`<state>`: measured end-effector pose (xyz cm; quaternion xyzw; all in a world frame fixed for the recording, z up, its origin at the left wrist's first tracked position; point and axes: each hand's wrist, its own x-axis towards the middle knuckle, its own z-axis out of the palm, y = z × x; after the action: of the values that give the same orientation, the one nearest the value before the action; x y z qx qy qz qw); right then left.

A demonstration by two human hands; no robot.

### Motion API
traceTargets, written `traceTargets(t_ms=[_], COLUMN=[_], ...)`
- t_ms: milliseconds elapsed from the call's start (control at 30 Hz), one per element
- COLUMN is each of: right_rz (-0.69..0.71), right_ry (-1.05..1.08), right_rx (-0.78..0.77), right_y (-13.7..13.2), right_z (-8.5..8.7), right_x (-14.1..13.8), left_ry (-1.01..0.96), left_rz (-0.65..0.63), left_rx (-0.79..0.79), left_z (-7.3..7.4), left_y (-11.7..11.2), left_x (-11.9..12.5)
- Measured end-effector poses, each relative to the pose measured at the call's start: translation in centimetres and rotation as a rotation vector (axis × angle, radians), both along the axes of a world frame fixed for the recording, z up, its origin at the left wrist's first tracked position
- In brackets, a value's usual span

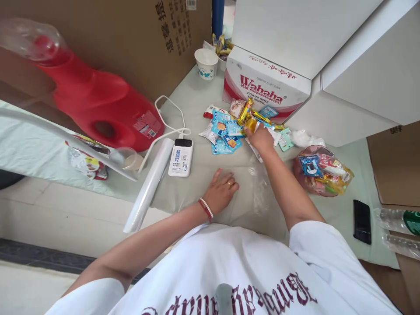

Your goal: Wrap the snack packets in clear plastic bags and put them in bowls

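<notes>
Among glossy blue-yellow snack packets [226, 131], the right hand [260, 138] seemingly pinches one; left hand [221, 190] splayed.

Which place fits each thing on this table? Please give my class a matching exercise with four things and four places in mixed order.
Things:
1. paper cup
2. power bank
3. black phone
4. left hand

Places:
A. flat on the clear plastic sheet
B. to the right of the bag of snacks, nearer the person
C. beside the roll of clear film
D. at the far end, left of the Wahaha box

Pairs: 1-D, 2-C, 3-B, 4-A.
</notes>
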<state>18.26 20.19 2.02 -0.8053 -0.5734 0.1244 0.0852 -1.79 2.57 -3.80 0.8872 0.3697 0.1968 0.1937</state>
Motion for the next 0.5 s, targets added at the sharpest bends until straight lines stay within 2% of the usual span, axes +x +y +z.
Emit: traceTargets(t_ms=[100,167,233,300,400,500], right_rz=[-0.014,0.007,0.034,0.058,0.063,-0.066], right_ry=[0.054,0.144,0.302,0.497,0.746,0.907], right_rx=[0.033,0.160,0.321,0.483,0.729,0.948], right_y=[3.0,2.8,1.0,-2.2,-9.7,-18.6], right_z=[-2.8,-3.6,-3.4,-2.0,2.0,6.0], right_x=[-0.6,-0.3,0.3,1.2,3.6,7.7], left_ry=[0.000,-0.060,-0.153,-0.243,-0.300,-0.166], left_rz=[0.017,0.078,0.171,0.213,0.211,0.207], left_rx=[-0.057,-0.092,-0.125,-0.151,-0.265,-0.450], left_z=[-1.7,-2.0,-1.7,-1.1,-0.1,1.2], left_y=[0.3,0.2,0.3,0.7,1.3,1.3], left_x=[-0.8,-1.3,-1.3,-0.8,0.7,3.7])
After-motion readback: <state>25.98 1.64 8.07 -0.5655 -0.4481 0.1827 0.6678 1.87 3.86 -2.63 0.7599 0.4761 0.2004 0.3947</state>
